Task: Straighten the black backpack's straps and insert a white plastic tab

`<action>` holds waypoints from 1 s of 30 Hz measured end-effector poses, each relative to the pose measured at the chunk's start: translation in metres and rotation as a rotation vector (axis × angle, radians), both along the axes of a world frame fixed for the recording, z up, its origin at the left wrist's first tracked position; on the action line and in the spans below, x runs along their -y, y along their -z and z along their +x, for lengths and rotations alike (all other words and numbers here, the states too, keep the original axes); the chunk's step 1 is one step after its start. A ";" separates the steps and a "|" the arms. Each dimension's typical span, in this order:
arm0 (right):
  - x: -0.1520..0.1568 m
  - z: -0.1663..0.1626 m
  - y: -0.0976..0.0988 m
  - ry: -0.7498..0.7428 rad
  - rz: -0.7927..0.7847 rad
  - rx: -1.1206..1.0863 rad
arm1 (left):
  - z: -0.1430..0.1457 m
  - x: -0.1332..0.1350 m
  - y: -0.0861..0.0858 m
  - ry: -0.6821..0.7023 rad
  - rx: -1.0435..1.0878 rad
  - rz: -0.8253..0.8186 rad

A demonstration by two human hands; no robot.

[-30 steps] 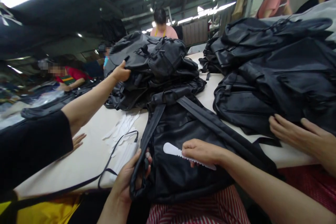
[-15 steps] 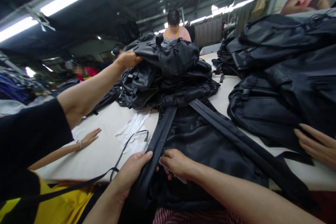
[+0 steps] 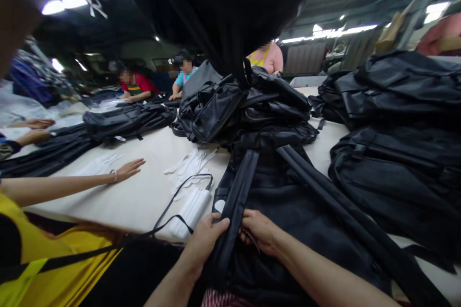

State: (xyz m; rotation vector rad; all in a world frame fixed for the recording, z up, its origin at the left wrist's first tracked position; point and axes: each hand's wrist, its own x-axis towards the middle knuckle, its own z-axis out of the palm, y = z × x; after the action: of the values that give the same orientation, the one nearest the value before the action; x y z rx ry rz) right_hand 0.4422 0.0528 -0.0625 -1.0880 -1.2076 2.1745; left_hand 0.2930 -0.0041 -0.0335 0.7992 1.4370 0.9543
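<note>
A black backpack [image 3: 284, 211] lies in front of me, its two shoulder straps facing up. My left hand [image 3: 207, 242] is closed on the left shoulder strap [image 3: 239, 192], thumb on top. Beside the same strap's right edge, my right hand [image 3: 261, 230] is closed. A thin pale edge shows under its fingers; I cannot make out what it is. A small white patch [image 3: 219, 206] shows on the backpack just above my left hand.
White strips [image 3: 194, 165] and a white bundle [image 3: 190, 211] with a black cord lie left of the backpack. Black bags are piled behind [image 3: 216, 110] and at right [image 3: 389, 163]. A co-worker's hand [image 3: 129, 171] rests on the table. A dark bag [image 3: 230, 0] hangs close overhead.
A co-worker's arm has lifted a black bag off the pile, and it now fills the top of the view. The co-worker's hand at right is gone. My hands stay by the strap.
</note>
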 end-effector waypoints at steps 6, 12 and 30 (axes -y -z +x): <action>-0.009 -0.004 -0.006 -0.098 0.113 0.102 | -0.003 -0.002 0.004 0.026 0.208 0.019; -0.006 0.005 -0.013 -0.048 0.149 0.107 | -0.003 -0.002 0.004 -0.013 0.218 0.072; -0.002 0.053 -0.003 -0.276 1.314 0.425 | -0.010 -0.004 0.004 -0.039 0.342 -0.006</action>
State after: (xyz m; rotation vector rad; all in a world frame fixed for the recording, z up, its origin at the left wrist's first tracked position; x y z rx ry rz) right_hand 0.4951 0.0551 -0.0594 -0.7450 -2.4839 0.7891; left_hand 0.2825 -0.0001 -0.0370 0.5719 1.1607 1.0597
